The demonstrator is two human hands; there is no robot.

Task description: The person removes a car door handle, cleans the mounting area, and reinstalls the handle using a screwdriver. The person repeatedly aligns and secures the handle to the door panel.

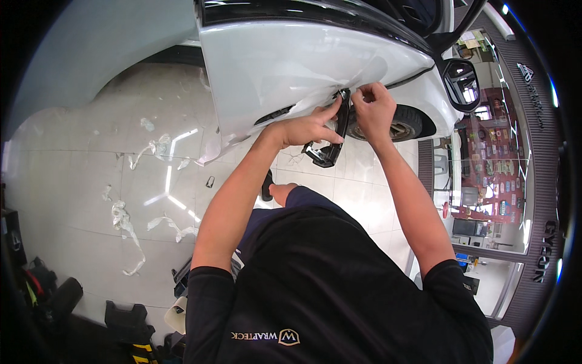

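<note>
A long, glossy black plastic car part [345, 118] with a wider bracket-like lower end hangs upright close to the white car door [273, 67]. My left hand [309, 128] grips this part from the left, thumb and fingers around its upper half. Just right of the part's top end, my right hand [374, 108] is closed in a pinch near the door's lower panel. What those fingertips hold, if anything, is too small to make out. A dark slot-shaped opening [276, 114] shows in the door left of my left hand.
Crumpled strips of whitish film [124, 227] lie on the tiled floor [163, 200] to the left, near a small dark ring-shaped piece [210, 181]. The front wheel [400, 124] and side mirror [462, 85] are on the right. Black gear [127, 321] stands lower left.
</note>
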